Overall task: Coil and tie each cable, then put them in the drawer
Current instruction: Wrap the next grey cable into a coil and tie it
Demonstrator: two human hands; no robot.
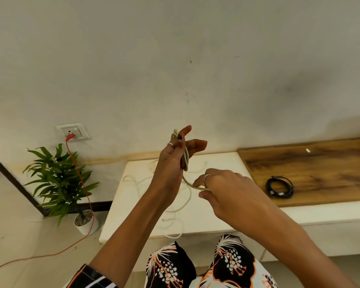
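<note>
My left hand (175, 154) is raised above the white tabletop (220, 163) and holds several loops of a white cable (186, 161) wound over its palm and fingers; the thumb pins the cable end at the top. My right hand (222, 188) pinches the same cable just below and to the right of the loops. The rest of the white cable trails loosely across the tabletop to its front edge. A coiled, tied black cable (280, 187) lies on the wooden surface (320, 163) to the right. No drawer is visible.
A potted green plant (60, 183) stands on the floor at left. A red cord (79, 183) runs from a wall socket (74, 132) down across the floor. A small white object (308, 150) lies at the back of the wooden surface. My patterned lap is below.
</note>
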